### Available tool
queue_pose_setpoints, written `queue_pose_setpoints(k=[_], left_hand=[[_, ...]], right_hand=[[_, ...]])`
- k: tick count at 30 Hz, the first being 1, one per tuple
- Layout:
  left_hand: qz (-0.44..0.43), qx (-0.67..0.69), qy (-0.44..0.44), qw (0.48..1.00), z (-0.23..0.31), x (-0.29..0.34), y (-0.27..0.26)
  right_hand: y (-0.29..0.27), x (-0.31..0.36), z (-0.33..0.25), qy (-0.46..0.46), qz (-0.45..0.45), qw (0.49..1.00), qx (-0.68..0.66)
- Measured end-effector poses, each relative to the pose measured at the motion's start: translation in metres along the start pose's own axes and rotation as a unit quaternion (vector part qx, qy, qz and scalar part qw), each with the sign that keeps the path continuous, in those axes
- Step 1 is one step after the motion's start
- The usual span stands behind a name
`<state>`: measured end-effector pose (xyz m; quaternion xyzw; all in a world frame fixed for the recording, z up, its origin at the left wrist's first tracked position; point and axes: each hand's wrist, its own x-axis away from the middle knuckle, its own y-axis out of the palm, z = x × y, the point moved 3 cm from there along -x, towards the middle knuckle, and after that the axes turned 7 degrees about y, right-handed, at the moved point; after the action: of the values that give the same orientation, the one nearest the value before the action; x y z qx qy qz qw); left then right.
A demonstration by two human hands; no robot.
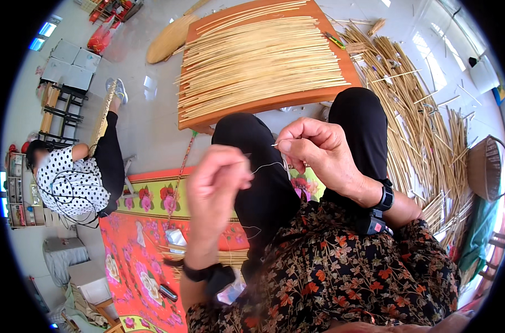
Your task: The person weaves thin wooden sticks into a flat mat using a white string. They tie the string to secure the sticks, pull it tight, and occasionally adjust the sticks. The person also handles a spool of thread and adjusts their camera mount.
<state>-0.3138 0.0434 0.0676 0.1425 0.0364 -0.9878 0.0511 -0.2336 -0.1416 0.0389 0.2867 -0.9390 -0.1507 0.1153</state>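
Observation:
Over my lap, both hands are raised and facing each other, a short gap between them. My right hand [322, 151] is closed in a pinch, and a thin pale tip pokes out from between its thumb and forefinger. My left hand [214, 180] is slightly blurred, with thumb and fingers drawn together. A fine white thread [269, 164] curves between the two hands from the left fingertips. A loose length of thread also hangs below the left hand, over my dark trouser leg. Any small thing inside the left pinch is too blurred to make out.
Ahead stands a low wooden table [258, 101] covered with straw-coloured stalks [263, 53]; green-handled pliers [334, 40] lie at its right. More stalks [399, 83] are heaped on the floor at right, near a basket [484, 168]. Another person [74, 183] sits at left beside a red floral cloth [127, 238].

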Motion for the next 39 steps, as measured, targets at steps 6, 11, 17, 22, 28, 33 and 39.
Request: queue_pose_setpoints(k=[6,11,17,22,28,33,39], left_hand=[[-0.028,0.058,-0.073,0.995,-0.034,-0.017,0.044],[-0.043,0.076,-0.091,0.992,-0.049,-0.025,0.046],[-0.035,0.090,-0.087,0.991,-0.053,-0.032,0.047],[0.003,0.108,-0.027,0.994,-0.053,-0.039,0.048],[-0.051,0.005,0.036,0.998,-0.058,-0.045,0.047],[0.035,0.174,-0.073,0.981,-0.066,-0.052,0.045],[-0.090,0.176,-0.129,0.972,-0.064,-0.048,0.061]], right_hand=[[-0.016,-0.006,0.009,-0.024,0.032,0.999,0.033],[-0.027,-0.010,0.012,0.005,0.007,0.999,0.034],[-0.032,-0.016,0.017,0.004,0.012,0.999,0.047],[-0.031,-0.018,0.016,-0.008,0.001,1.000,0.026],[-0.032,-0.018,0.013,0.005,-0.006,0.999,0.045],[-0.043,-0.017,0.011,0.005,0.065,0.997,0.029],[-0.042,-0.017,0.010,-0.019,0.074,0.996,0.041]])
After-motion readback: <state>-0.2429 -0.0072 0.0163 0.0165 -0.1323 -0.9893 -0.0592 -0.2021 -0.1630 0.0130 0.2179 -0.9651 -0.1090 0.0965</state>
